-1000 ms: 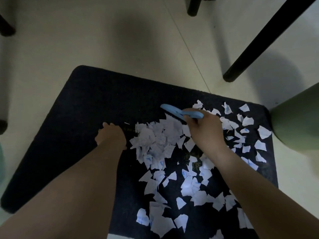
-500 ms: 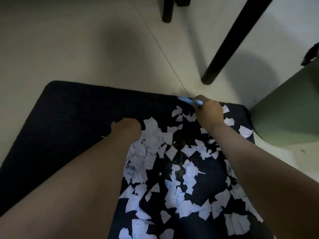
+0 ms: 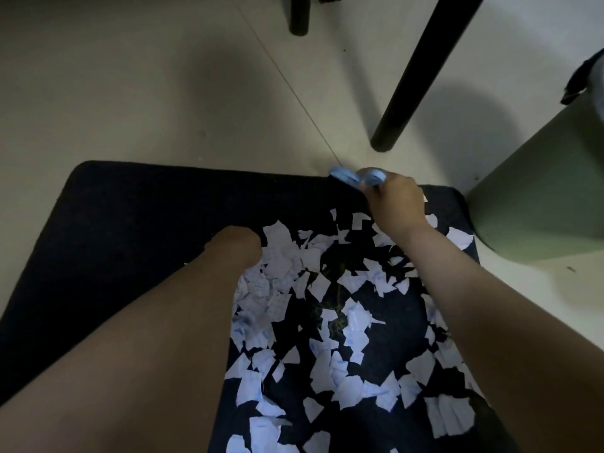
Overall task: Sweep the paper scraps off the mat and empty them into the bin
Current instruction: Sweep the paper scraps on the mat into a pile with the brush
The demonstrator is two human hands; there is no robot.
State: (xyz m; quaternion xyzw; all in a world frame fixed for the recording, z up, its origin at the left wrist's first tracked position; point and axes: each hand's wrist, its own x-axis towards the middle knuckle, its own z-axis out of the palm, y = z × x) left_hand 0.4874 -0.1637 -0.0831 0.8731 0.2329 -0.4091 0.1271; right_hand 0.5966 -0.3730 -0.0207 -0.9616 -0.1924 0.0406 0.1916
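Observation:
A dark mat point(image 3: 130, 210) lies on the pale floor. White torn paper scraps point(image 3: 330, 325) cover its right half, densest beside my left forearm. My right hand point(image 3: 397, 206) grips a light blue brush point(image 3: 354, 178) at the mat's far edge, beyond the scraps. My left hand point(image 3: 235, 245) is on the mat at the left rim of the scrap pile. Its fingers are hidden behind the wrist, so what it holds does not show. The green bin point(image 3: 539, 197) stands off the mat's far right corner.
A slanted black furniture leg point(image 3: 413, 70) meets the floor just beyond the brush. A second black leg point(image 3: 299, 14) stands at the top. Something dark hangs over the bin's top at the right edge point(image 3: 580, 80). Bare floor lies left of and beyond the mat.
My right hand has carried the brush from the middle of the scrap pile out to the mat's far edge. My left hand has stayed at the pile's left side.

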